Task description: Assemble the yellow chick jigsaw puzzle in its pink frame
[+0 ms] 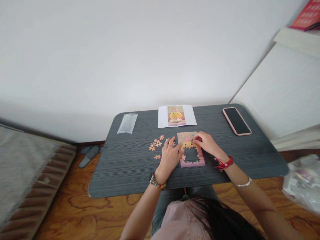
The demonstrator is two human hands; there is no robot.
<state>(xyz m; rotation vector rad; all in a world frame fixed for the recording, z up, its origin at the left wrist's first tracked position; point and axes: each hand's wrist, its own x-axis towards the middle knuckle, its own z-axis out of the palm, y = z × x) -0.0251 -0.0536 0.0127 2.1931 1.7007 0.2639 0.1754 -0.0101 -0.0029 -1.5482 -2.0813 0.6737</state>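
Observation:
A partly assembled jigsaw puzzle (pixel 201 160) lies on the dark table, its frame of joined pieces surrounding a gap where the tabletop shows. A yellow figure appears in its upper part. My right hand (pixel 207 144) reaches in from the right, thumb and fingertips pinched on a small jigsaw piece at the upper right of the gap. On the other side, my left hand (pixel 170 156) rests with its fingers apart, the thumb near the puzzle's left edge. Loose jigsaw pieces (pixel 157 143) are scattered left of that hand; some are partly hidden by its fingers.
Behind the puzzle lies a white sheet with a printed picture (pixel 176 115). A clear plastic bag (pixel 127 123) is at the table's back left, and a phone (pixel 236 121) at the right. The table (pixel 120 170) meets the wall behind. Grey slippers (pixel 90 155) are on the floor.

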